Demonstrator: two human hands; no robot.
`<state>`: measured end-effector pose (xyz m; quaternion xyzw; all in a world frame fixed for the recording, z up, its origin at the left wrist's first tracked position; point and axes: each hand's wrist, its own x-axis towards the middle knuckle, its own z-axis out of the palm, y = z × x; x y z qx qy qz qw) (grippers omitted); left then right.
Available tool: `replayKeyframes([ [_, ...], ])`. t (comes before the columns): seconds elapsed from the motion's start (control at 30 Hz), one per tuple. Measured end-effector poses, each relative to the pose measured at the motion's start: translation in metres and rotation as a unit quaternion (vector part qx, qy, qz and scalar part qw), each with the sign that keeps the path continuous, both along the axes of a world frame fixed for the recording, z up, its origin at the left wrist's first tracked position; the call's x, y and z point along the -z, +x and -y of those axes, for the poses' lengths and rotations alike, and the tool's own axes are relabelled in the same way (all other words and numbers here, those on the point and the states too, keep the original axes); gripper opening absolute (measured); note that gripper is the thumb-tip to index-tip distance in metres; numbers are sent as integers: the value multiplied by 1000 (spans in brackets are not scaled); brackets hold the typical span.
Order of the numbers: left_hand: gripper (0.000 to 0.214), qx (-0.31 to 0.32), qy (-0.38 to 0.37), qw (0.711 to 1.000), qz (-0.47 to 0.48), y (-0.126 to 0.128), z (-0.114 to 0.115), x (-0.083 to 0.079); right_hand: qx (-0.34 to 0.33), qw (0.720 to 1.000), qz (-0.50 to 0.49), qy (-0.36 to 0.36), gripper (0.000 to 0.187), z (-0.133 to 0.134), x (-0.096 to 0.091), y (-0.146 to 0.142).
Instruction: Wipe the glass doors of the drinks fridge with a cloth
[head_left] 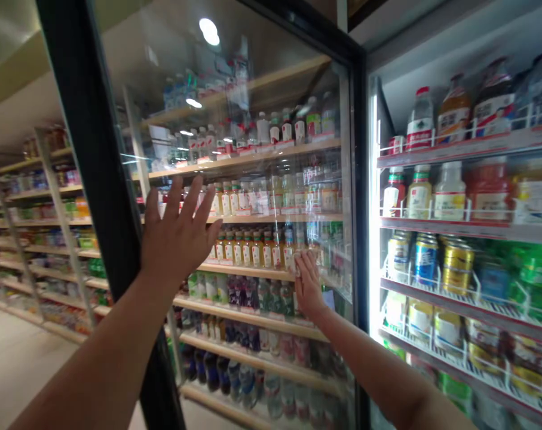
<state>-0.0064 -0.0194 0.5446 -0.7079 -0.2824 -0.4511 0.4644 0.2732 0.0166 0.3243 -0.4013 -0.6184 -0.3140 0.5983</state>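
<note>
An opened glass cooler door [248,57] with a black frame stands in front of me. My left hand [174,239] is raised at the door's left part, fingers spread wide, its palm towards the glass beside the frame. Nothing shows in it. My right hand [309,283] is farther right and lower, at the glass, its fingers close together and bent. A pale, blurred patch lies at its fingertips; whether this is a thin cloth or a reflection I cannot make out.
Right of the door, a lit cooler holds bottles [420,119] and cans [426,260] on wire-edged shelves [450,226]. Through the glass, wooden shelves [248,272] carry rows of bottles. More store shelving [42,161] runs along the left above a pale floor [24,358].
</note>
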Motion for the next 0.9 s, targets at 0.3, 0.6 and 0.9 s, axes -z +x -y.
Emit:
replayKeyframes([
  [0.3, 64, -42, 13, 999, -14, -2, -9, 0, 19, 999, -28, 12, 62, 0, 17, -21],
  [0.6, 67, -46, 10, 999, -11, -3, -12, 1, -5, 996, -83, 4, 58, -5, -30, -34],
  [0.9, 67, -58, 1, 998, -17, -1, -9, 1, -19, 995, -97, -25, 56, -1, -53, -34],
])
